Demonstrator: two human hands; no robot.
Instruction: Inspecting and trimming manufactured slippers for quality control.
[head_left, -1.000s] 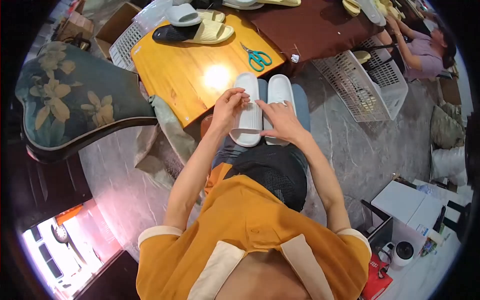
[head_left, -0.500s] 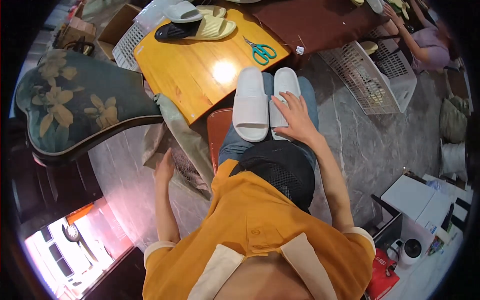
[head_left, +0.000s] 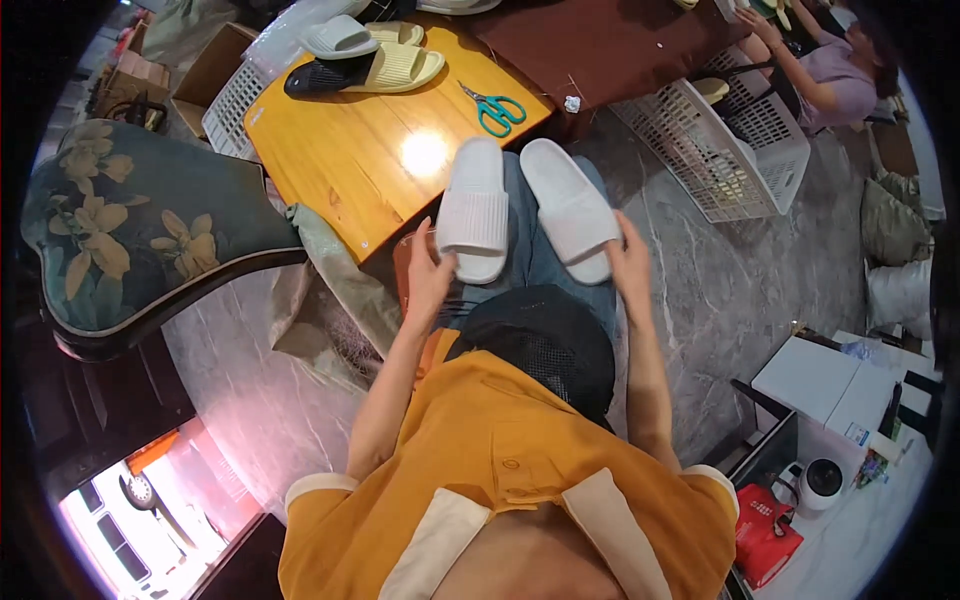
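Observation:
Two white slide slippers lie on my thighs over blue jeans, toe ends toward me. The left slipper [head_left: 473,205] shows a ribbed strap and points nearly straight away. Its partner, the right slipper [head_left: 572,205], is tilted, its heel end leaning left. My left hand [head_left: 430,275] is closed on the left slipper's outer edge near the toe, thumb by the opening. At the outer side of the strap, my right hand [head_left: 630,262] grips the right slipper; some of its fingers are hidden.
Ahead stands a yellow wooden table [head_left: 340,160] bearing teal-handled scissors [head_left: 495,110] and several slippers, including a pale yellow slide [head_left: 402,70]. A white plastic basket [head_left: 700,150] stands at right, near another person [head_left: 825,75]. A floral-patterned padded chair [head_left: 150,230] is at left.
My left hand has come up from beside me to the left slipper. My right hand has shifted from atop the right slipper to its outer edge, and that slipper has turned. The view has shifted slightly.

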